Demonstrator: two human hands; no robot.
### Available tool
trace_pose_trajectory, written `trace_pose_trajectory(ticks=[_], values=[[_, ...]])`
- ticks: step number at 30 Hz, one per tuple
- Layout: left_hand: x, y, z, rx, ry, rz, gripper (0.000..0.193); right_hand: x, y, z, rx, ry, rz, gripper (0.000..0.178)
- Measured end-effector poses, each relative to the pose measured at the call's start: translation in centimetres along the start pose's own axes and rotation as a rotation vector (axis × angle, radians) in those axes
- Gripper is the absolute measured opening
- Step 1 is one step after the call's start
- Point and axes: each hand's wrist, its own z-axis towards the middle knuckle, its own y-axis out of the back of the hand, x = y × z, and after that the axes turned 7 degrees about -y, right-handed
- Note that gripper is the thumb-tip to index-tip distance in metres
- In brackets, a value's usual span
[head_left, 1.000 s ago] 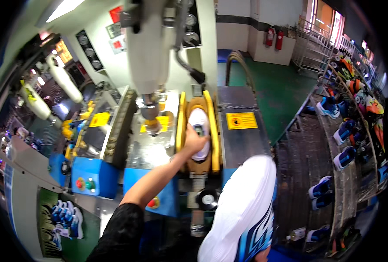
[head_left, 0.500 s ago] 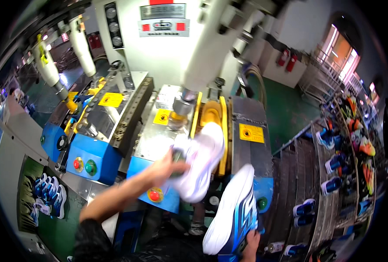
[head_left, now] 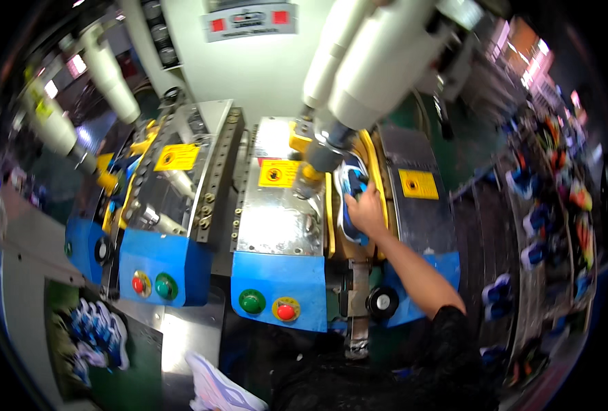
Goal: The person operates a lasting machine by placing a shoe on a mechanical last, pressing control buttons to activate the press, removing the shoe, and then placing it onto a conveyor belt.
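My right hand (head_left: 367,214) reaches into the right-hand press and grips a blue and white sneaker (head_left: 350,179) by its upper. That sneaker rests lengthwise, opening up, between two yellow side pads (head_left: 374,164) of the press. My fingers hide part of its heel and opening. Low at the lower edge, a white and lavender shoe (head_left: 223,389) is partly in the picture. My left hand is not in view, so what holds that shoe cannot be seen.
Red and green buttons sit on the blue panel (head_left: 278,291) of the press. White cylinders (head_left: 379,61) hang overhead. A second press (head_left: 163,267) stands left. Several shoes (head_left: 102,335) lie in an opening at lower left. Racks of shoes (head_left: 537,253) line the right.
My right hand has carried the blue and white sneaker forward, into the press between the pads. The white and lavender shoe has come back from the press to the lower edge; my left hand has left view.
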Motion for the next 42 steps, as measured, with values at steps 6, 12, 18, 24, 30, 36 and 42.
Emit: trace_pose_trajectory(ticks=[6,12,18,24,30,36,42], values=[[3.0,1.0,2.6,0.088,0.211,0.12,0.053,1.5,3.3,-0.5,0.105,-0.097,-0.081,0.069],[-0.5,0.8,7.6,0.2,0.381,0.053,0.054,2.1,3.6,0.6,0.196,-0.174,-0.091,0.081],[-2.7,-2.9,8.8,0.253,0.358,0.136,0.048,5.6,5.0,-7.2,-0.062,0.157,-0.109,0.061],[2.8,1.8,14.3,0.442,0.352,0.152,0.055,18.7,-2.9,-22.8,0.341,0.728,0.207,0.063],[-0.2,-1.4,11.2,0.405,0.204,-0.106,0.067,16.5,-6.7,-22.3,0.382,0.846,0.074,0.05],[-2.5,1.0,2.7,0.125,-0.085,-0.355,0.09,15.6,-2.3,-38.7,1.346,0.032,0.733,0.082],[-8.4,3.8,0.4,0.471,-0.689,0.405,0.087,13.9,-1.8,-41.4,2.478,-1.082,0.644,0.058]])
